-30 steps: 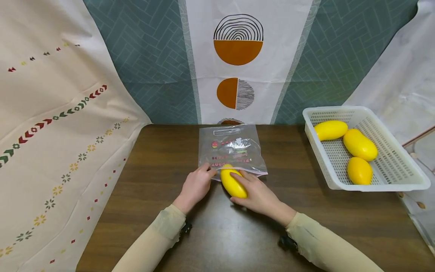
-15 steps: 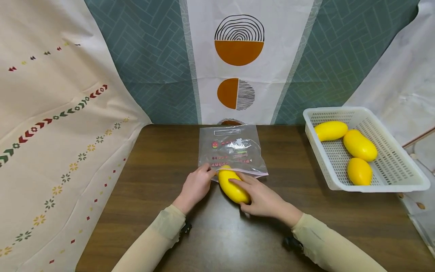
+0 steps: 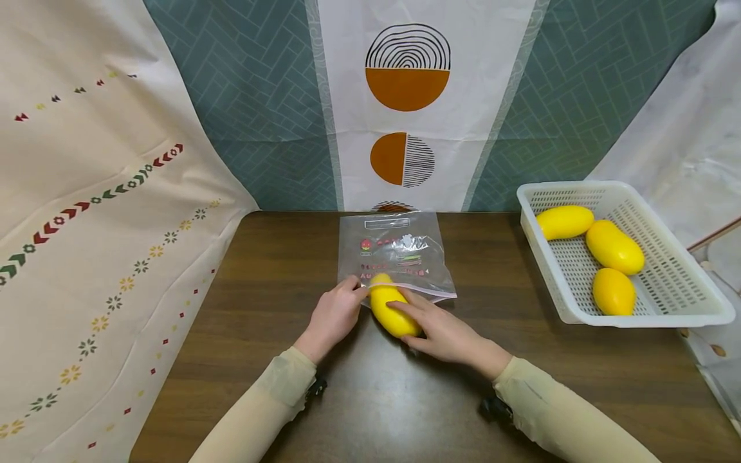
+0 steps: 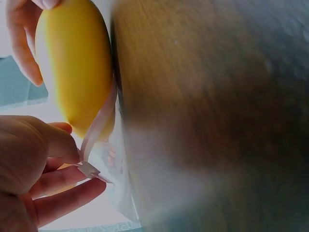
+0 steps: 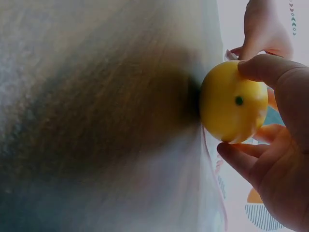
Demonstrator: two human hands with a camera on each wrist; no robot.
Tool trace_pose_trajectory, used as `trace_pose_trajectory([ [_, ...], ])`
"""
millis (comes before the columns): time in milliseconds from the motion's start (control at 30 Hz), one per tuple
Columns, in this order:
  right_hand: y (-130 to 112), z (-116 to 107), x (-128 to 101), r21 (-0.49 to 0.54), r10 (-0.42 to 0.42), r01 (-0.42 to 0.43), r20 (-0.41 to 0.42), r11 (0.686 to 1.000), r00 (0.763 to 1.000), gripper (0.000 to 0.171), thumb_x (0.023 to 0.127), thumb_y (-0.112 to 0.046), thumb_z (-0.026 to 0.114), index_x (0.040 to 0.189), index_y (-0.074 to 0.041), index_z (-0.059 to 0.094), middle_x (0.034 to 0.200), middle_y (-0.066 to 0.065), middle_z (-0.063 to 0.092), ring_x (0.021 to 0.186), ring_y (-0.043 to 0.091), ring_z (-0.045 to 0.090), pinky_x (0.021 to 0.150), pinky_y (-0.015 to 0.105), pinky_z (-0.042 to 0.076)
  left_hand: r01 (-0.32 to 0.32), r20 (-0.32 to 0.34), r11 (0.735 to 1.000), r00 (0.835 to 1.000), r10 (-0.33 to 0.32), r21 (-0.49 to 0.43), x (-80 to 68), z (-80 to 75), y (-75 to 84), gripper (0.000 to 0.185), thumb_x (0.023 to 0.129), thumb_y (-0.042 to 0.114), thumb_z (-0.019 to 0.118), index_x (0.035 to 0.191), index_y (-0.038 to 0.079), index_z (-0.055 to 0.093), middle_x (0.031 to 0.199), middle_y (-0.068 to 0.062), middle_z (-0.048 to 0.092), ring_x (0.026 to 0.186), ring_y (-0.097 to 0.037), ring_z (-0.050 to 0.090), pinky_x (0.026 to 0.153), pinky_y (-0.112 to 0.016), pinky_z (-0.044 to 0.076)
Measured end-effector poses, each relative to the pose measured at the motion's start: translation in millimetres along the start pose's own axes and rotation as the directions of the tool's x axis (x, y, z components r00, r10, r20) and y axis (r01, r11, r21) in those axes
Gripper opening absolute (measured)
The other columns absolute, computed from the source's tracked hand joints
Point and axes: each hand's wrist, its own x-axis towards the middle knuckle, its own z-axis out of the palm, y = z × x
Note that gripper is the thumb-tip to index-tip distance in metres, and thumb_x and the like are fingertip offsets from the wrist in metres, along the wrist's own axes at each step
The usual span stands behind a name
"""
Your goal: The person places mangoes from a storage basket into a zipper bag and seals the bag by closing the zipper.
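A yellow mango (image 3: 392, 313) lies at the mouth of a clear zip bag (image 3: 393, 247), its far end just inside the opening. My right hand (image 3: 442, 328) grips the mango from the right side; the right wrist view shows thumb and fingers around the near end of the mango (image 5: 232, 104), which bears a small green dot. My left hand (image 3: 337, 315) pinches the left end of the bag's rim. In the left wrist view, the thumb and fingers of the left hand (image 4: 43, 169) hold the zip strip (image 4: 100, 123) beside the mango.
A white perforated basket (image 3: 666, 318) with 3 more yellow mangoes (image 3: 613, 247) stands at the right of the brown wooden table (image 3: 243, 334). Patterned cloths hang behind the table and along both sides.
My right hand first drew the mango slightly back toward me, then pushed it forward, so its tip sits a bit deeper in the bag. The left hand stays at the rim.
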Motion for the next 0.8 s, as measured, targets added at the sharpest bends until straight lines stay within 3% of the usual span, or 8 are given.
trace_pose_trajectory([
  [167, -1, -1, 5, 0.005, 0.008, -0.009, 0.024, 1.0, 1.0, 0.069, 0.102, -0.026, 0.075, 0.164, -0.019, 0.045, 0.174, 0.019, 0.025, 0.149, 0.038, 0.046, 0.114, 0.055, 0.045, -0.014, -0.031, 1.0, 0.999, 0.013, -0.027, -1.8, -1.4, 0.1, 0.013, 0.092, -0.006, 0.076, 0.099, 0.005, 0.078, 0.091, -0.009, 0.058, 0.069, -0.022, 0.057, 0.057, -0.031, 0.057],
  [367, 4, 3, 16, 0.031, -0.003, 0.004, -0.02, 1.0, 1.0, 0.062, 0.105, -0.027, 0.071, 0.162, -0.019, 0.049, 0.172, 0.02, 0.03, 0.152, 0.04, 0.04, 0.117, 0.057, 0.04, -0.037, -0.062, 0.998, 0.997, 0.034, -0.047, -2.4, -0.7, 0.1, 0.014, 0.091, -0.008, 0.076, 0.097, 0.005, 0.077, 0.09, -0.008, 0.057, 0.07, -0.021, 0.058, 0.057, -0.031, 0.056],
  [600, 14, 6, 19, 0.093, 0.024, -0.024, -0.006, 0.995, 1.0, 0.07, 0.101, -0.011, 0.071, 0.164, -0.016, 0.043, 0.173, 0.018, 0.025, 0.152, 0.037, 0.04, 0.117, 0.056, 0.041, -0.024, -0.054, 0.998, 0.998, 0.02, -0.063, -2.1, 0.0, -0.7, 0.012, 0.093, -0.006, 0.077, 0.097, 0.005, 0.077, 0.091, -0.008, 0.057, 0.07, -0.021, 0.057, 0.058, -0.031, 0.057],
  [800, 21, 9, 26, 0.088, -0.053, 0.059, -0.07, 0.994, 0.996, 0.072, 0.101, -0.006, 0.07, 0.163, -0.006, 0.034, 0.163, 0.023, 0.042, 0.146, 0.04, 0.047, 0.118, 0.059, 0.038, -0.025, -0.071, 0.998, 0.997, 0.021, -0.061, -2.4, -2.4, -1.4, 0.012, 0.093, -0.006, 0.076, 0.097, 0.005, 0.076, 0.093, -0.009, 0.057, 0.07, -0.021, 0.055, 0.056, -0.032, 0.055],
])
